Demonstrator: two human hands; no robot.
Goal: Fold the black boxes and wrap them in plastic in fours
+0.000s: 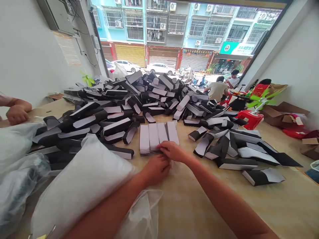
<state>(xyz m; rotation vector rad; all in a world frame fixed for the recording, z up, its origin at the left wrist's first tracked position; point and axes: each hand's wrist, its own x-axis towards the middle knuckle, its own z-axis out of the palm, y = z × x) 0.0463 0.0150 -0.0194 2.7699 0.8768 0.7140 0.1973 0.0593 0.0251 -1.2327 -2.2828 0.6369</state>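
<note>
Several white blocks [154, 136] lie side by side in a clear plastic bag [175, 167] at the middle of the table. At the bag's near end, my left hand [156, 170] has its fingers curled in on the loose plastic. Just above it and partly crossing over, my right hand [171, 151] pinches the bag by the lower edge of the blocks. The fingertips of both hands are partly hidden. Under my left forearm rests a large, full white plastic bag [84, 179].
Black-and-white folded pieces [117, 116] form a big heap across the back, with more at right [249, 152]. Clear bags [22, 176] lie at left, near another person's hand [17, 114]. A green-bladed fan [261, 98] and cardboard boxes [276, 114] stand at right.
</note>
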